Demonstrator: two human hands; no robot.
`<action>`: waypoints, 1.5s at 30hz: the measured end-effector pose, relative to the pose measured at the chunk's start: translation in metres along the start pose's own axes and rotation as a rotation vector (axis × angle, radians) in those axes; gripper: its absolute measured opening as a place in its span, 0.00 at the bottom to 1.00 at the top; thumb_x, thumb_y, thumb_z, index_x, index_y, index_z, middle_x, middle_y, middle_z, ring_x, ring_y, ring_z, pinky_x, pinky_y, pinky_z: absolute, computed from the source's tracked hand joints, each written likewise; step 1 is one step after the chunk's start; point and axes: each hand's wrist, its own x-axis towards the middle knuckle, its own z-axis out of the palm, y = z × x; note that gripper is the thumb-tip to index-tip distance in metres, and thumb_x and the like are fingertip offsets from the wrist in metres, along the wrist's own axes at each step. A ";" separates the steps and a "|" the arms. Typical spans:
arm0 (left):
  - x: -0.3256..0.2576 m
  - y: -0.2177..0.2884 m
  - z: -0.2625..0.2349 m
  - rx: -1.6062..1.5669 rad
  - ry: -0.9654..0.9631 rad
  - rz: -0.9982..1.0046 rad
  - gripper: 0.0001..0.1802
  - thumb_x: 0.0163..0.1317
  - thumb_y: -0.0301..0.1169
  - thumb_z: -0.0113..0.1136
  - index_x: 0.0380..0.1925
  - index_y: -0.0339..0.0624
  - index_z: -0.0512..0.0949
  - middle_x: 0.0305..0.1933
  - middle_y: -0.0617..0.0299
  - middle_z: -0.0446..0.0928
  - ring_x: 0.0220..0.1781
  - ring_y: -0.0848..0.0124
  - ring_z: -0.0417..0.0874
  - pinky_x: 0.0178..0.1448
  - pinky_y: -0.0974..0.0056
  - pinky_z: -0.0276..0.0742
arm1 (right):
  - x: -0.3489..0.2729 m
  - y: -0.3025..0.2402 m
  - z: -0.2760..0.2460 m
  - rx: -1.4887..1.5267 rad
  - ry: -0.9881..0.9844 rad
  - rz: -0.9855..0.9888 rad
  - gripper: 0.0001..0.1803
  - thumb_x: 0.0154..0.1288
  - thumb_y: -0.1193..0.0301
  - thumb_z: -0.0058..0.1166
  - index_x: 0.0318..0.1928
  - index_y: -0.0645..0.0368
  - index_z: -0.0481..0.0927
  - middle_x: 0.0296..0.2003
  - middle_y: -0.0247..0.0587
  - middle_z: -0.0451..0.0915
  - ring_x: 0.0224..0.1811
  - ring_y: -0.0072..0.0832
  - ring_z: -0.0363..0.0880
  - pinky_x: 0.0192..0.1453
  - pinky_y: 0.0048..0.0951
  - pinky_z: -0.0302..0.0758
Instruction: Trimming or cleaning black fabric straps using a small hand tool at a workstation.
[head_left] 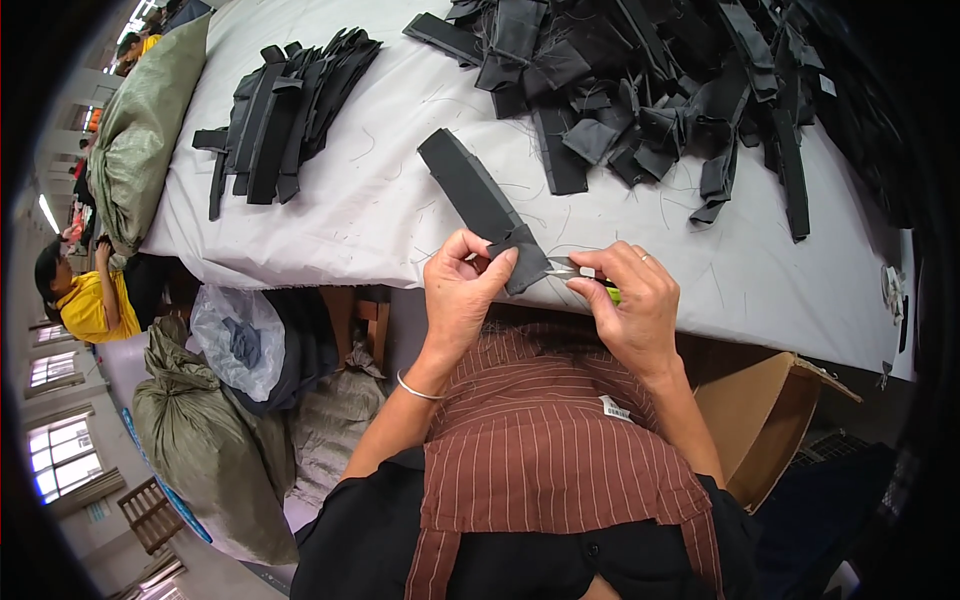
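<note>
A black sewn fabric strip (472, 190) lies slantwise over the near edge of the table, its near end pinched between the thumb and fingers of my left hand (462, 285). My right hand (635, 300) is closed around small thread snips (566, 268), whose blades meet the strip's near corner. A bit of yellow-green shows on the snips under my fingers; the rest of their handle is hidden. Loose dark threads lie on the white cloth around the strip.
White cloth covers the table (400, 230). A neat stack of black strips (285, 115) sits at the far left, a messy heap of black pieces (640, 90) at the far right. Below are a cardboard box (770, 430) and stuffed sacks (205, 440). A person in yellow (100, 305) is at left.
</note>
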 end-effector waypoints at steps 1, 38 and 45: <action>0.000 0.000 0.000 0.006 0.001 0.001 0.10 0.58 0.19 0.64 0.26 0.40 0.71 0.27 0.70 0.75 0.26 0.86 0.72 0.28 0.79 0.69 | 0.000 0.001 0.001 0.006 0.003 0.004 0.10 0.50 0.70 0.66 0.35 0.53 0.83 0.27 0.31 0.78 0.29 0.31 0.75 0.34 0.31 0.69; -0.004 0.008 0.004 -0.029 -0.005 0.032 0.11 0.58 0.17 0.63 0.28 0.39 0.69 0.27 0.66 0.75 0.24 0.81 0.76 0.27 0.75 0.75 | 0.002 0.011 0.005 0.158 0.032 0.008 0.09 0.49 0.71 0.67 0.32 0.55 0.83 0.25 0.32 0.79 0.26 0.30 0.75 0.32 0.29 0.68; -0.006 0.009 0.003 -0.012 -0.028 -0.006 0.11 0.58 0.17 0.63 0.27 0.39 0.69 0.27 0.67 0.74 0.26 0.83 0.76 0.26 0.76 0.75 | 0.004 0.014 0.004 0.106 -0.016 -0.114 0.08 0.48 0.73 0.67 0.31 0.56 0.83 0.25 0.32 0.79 0.25 0.29 0.72 0.31 0.29 0.66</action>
